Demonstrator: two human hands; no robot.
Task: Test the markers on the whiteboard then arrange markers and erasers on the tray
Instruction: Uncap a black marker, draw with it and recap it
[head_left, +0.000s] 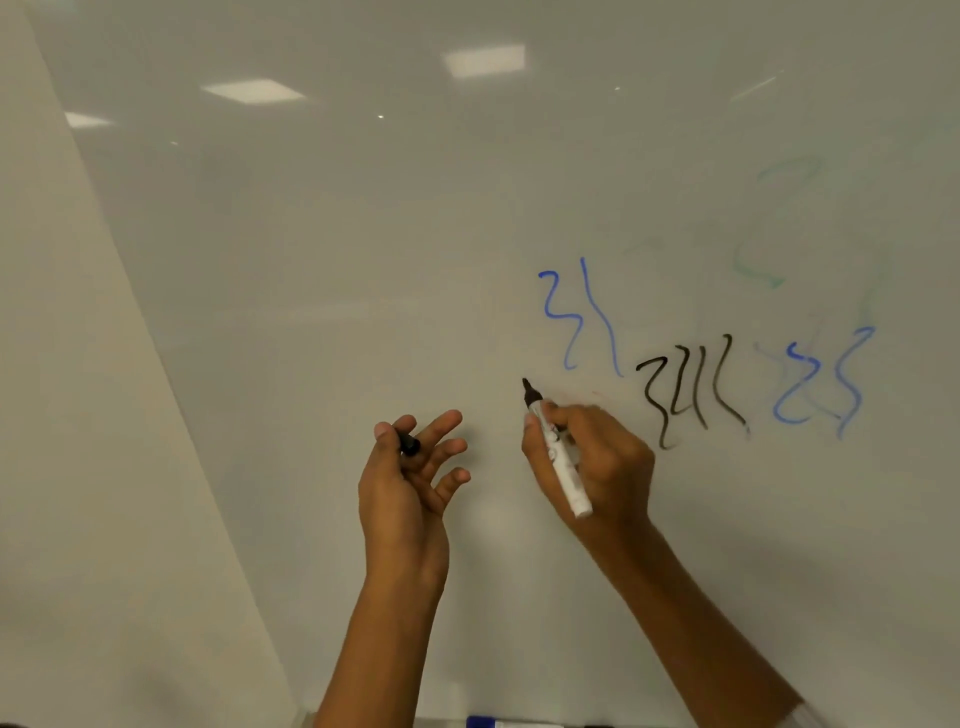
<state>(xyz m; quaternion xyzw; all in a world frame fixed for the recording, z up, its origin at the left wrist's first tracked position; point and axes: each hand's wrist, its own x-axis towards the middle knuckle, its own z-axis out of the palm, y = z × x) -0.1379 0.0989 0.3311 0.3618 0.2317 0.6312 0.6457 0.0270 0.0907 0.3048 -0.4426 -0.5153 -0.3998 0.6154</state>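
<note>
My right hand (597, 462) grips an uncapped white marker (563, 467) with a black tip, and the tip points up and left, close to the whiteboard (363, 260). My left hand (410, 478) pinches the black cap (409, 445) between thumb and forefinger, its other fingers spread. Black squiggles (685, 389) sit on the board just right of my right hand. Blue squiggles (576, 317) lie above them, and more blue squiggles (821, 384) further right. Whether the tip touches the board I cannot tell.
Faint green smears (769, 260) remain at the upper right of the board. A blue-capped marker (498, 722) lies on the tray at the bottom edge, mostly cut off. A beige wall (78, 467) borders the board on the left.
</note>
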